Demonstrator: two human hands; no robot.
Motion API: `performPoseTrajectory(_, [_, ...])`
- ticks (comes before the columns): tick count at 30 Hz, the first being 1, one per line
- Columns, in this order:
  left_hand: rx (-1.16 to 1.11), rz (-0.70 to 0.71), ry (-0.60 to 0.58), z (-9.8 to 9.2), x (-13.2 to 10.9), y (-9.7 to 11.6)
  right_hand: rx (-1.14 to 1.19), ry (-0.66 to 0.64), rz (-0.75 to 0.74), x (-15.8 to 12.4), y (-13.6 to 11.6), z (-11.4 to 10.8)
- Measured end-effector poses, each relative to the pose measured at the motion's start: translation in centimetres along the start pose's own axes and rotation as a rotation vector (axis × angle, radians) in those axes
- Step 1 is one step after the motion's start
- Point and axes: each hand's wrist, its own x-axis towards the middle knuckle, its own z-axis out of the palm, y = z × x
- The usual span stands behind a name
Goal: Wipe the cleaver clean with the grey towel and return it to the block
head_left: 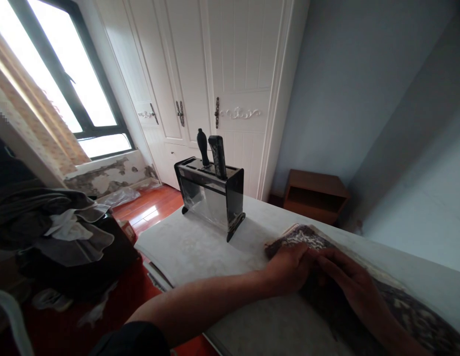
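A dark patterned cloth (411, 311) lies along the right part of a pale table (200, 247). My left hand (289, 269) rests on the cloth's near end with its fingers curled down onto the fabric. My right hand (348, 282) lies flat on the cloth beside it, fingers stretched toward the left hand and touching it. Behind the hands a black knife block (209, 193) stands upright on the table, two dark handles (211, 151) sticking out of its top.
White wardrobe doors (215, 74) fill the back. A brown wooden bedside stand (315, 195) sits on the floor by the wall. A pile of clothes (63, 227) lies at the left under a bright window (67, 74). The floor is red wood.
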Motion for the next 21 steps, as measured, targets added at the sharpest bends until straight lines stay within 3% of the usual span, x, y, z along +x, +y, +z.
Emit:
performPoseTrajectory(11, [0.135, 0.009, -0.031, 0.12, -0.27, -0.01, 0.05, -0.055, 0.053, 0.06, -0.01, -0.19])
performPoseTrajectory(21, [-0.014, 0.059, -0.034, -0.31, -0.16, 0.22, 0.013, -0.073, 0.013, 0.12, -0.78, -0.2])
